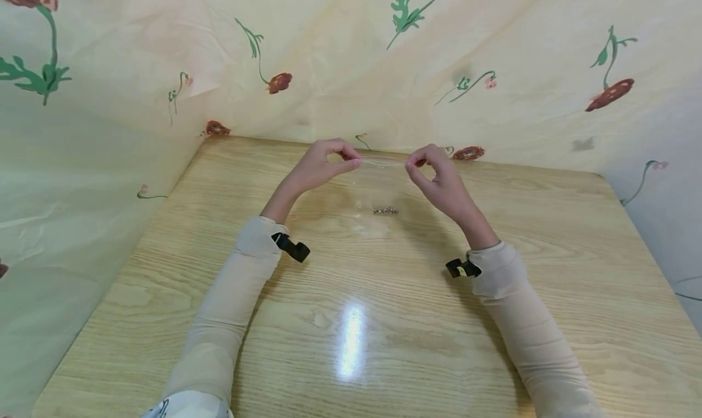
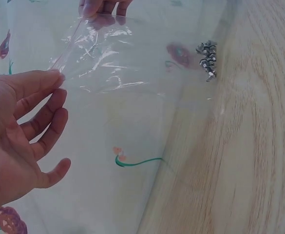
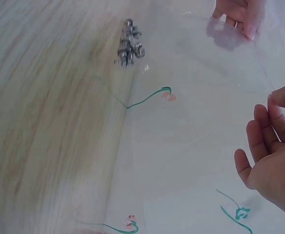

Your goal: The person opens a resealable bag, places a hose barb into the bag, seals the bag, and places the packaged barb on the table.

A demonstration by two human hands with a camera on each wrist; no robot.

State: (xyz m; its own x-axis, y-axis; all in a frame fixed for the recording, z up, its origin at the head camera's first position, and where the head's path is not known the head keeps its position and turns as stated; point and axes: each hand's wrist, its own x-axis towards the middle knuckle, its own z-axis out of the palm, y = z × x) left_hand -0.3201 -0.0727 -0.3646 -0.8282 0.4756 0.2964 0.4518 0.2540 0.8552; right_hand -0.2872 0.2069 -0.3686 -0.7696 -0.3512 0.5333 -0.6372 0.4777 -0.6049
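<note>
A clear plastic bag (image 2: 108, 58) hangs between the two hands, its top edge stretched into a line. Small shiny metal pieces that look like screws (image 1: 386, 211) lie clustered at its bottom; the left wrist view shows these screws (image 2: 208, 59) in a short row. My left hand (image 1: 325, 165) pinches one top corner between thumb and forefinger, with the other fingers loosely spread. At the opposite corner, my right hand (image 1: 437, 177) pinches the same edge. In the right wrist view, the screws (image 3: 128, 43) appear at the far end of the transparent film.
A wood-grain table (image 1: 351, 284) lies under both arms. Behind it and to the left hangs a pale sheet (image 1: 329, 52) printed with flowers, meeting the table's back edge. Black wrist cameras sit on the left cuff (image 1: 258, 241) and the right cuff (image 1: 499, 269).
</note>
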